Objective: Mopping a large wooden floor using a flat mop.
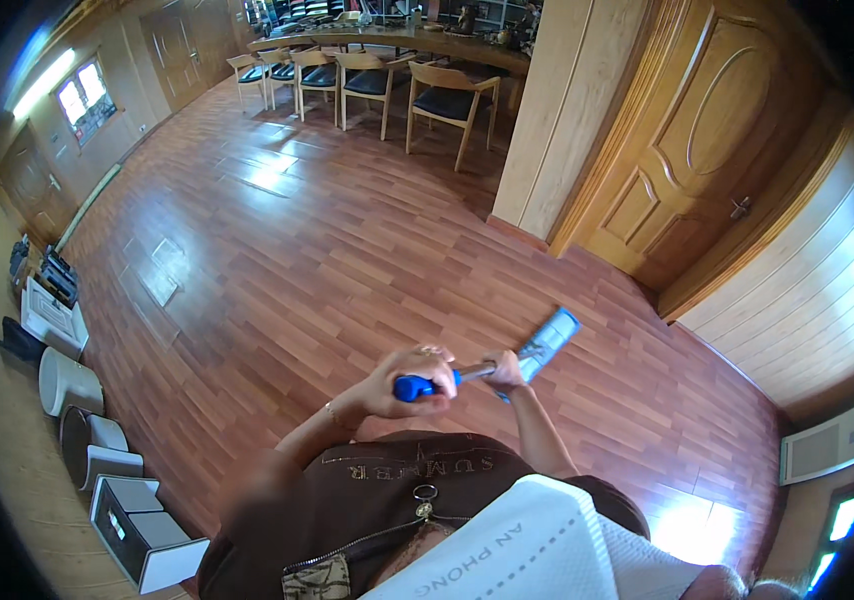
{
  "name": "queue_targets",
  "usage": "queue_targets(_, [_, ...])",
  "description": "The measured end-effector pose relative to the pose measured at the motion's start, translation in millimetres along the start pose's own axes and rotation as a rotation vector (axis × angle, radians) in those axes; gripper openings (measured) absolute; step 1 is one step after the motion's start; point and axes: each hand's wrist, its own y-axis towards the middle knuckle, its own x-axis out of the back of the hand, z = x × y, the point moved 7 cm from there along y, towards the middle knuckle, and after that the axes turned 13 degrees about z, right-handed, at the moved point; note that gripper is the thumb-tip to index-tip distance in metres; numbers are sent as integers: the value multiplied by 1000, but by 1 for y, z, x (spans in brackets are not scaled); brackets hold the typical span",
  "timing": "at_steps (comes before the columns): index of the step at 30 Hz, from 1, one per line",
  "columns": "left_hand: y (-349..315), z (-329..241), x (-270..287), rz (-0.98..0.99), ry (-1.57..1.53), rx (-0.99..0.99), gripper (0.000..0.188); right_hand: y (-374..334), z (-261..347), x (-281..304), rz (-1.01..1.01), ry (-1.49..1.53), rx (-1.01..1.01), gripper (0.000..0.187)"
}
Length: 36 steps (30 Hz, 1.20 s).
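A flat mop slants away from my body, its blue grip end (413,388) pointing back toward me. My left hand (402,380) is wrapped round the upper pole beside that grip. Lower on the metal pole (477,370), my right hand (507,371) is closed round it. Beyond the right hand, the light blue mop head (551,343) lies on the wood-patterned floor (347,270), partly hidden by that hand.
A wooden door (697,150) and a panelled pillar (562,110) stand at the right. Chairs (447,105) line a long counter (397,40) at the back. White sanitary fixtures (69,380) and a boxy cabinet (142,530) stand along the left wall. A white unit (832,440) is at far right.
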Motion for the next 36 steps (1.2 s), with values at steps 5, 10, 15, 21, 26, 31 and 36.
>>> queue_targets(5, [16,31,-25,153,-150,54,7,-72,-27,1,-244,73,-55,10])
queue_targets(10, [30,43,-42,225,-293,97,5,-139,-51,-24,-490,-18,-123,16])
queue_targets(15, [29,47,-42,239,-506,200,6,-166,-44,-35,-298,47,-364,17])
queue_targets(21, [27,19,-13,225,-477,136,12,-162,-2,-37,-288,147,-292,20])
queue_targets(26, [22,-23,15,169,-448,117,10,-121,24,-39,-255,109,-17,17])
queue_targets(31, [-1,-67,44,73,-269,17,7,-67,107,3,-19,164,75,11])
queue_targets(36, [-22,-97,42,19,31,-14,8,-13,139,9,-2,280,232,20])
